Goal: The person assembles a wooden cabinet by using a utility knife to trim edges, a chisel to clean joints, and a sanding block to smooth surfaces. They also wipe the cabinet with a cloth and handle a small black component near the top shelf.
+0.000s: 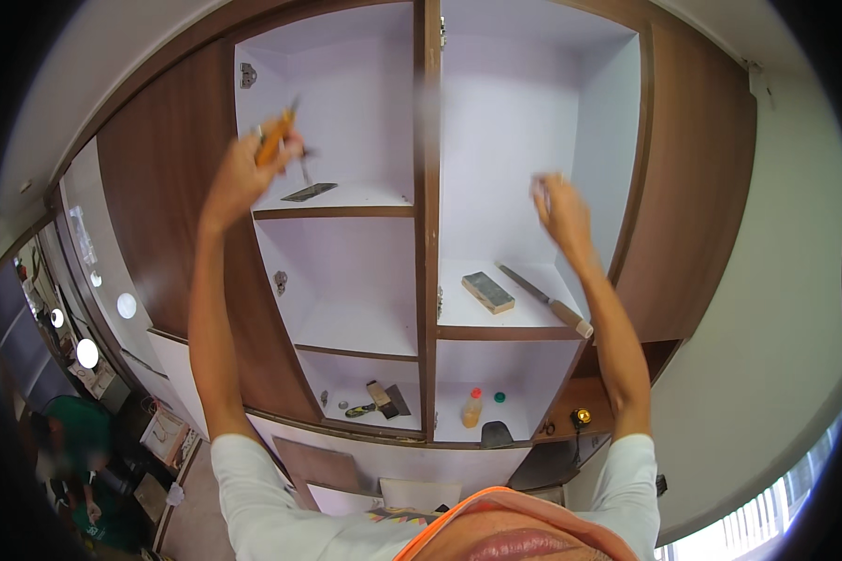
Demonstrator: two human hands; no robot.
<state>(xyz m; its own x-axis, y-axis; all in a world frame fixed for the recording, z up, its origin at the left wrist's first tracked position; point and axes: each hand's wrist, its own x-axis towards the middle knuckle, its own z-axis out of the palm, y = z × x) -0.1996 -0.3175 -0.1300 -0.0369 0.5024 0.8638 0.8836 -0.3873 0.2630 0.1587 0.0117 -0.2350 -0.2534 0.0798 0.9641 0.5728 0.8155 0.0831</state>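
My left hand (248, 178) is raised in front of the upper left cabinet compartment. Its fingers are closed round an orange-handled tool (273, 140) with a thin dark tip; blur hides its exact kind. Just below, a dark flat piece (309, 193) lies on the shelf. In front of the upper right compartment, my right hand (563, 213) is closed, fingertips together; blur hides anything they may hold. Under it, a grey-topped sanding block (488, 292) and a wooden-handled file (544, 299) rest on the shelf, the handle jutting past its front edge.
A brown upright divider (427, 234) separates the compartments. Putty knives (380, 400) lie at lower left. A red-capped bottle (472, 409), a green cap (499, 397) and a dark rounded piece (496, 434) are at lower right. A person in green (77, 430) is at far left.
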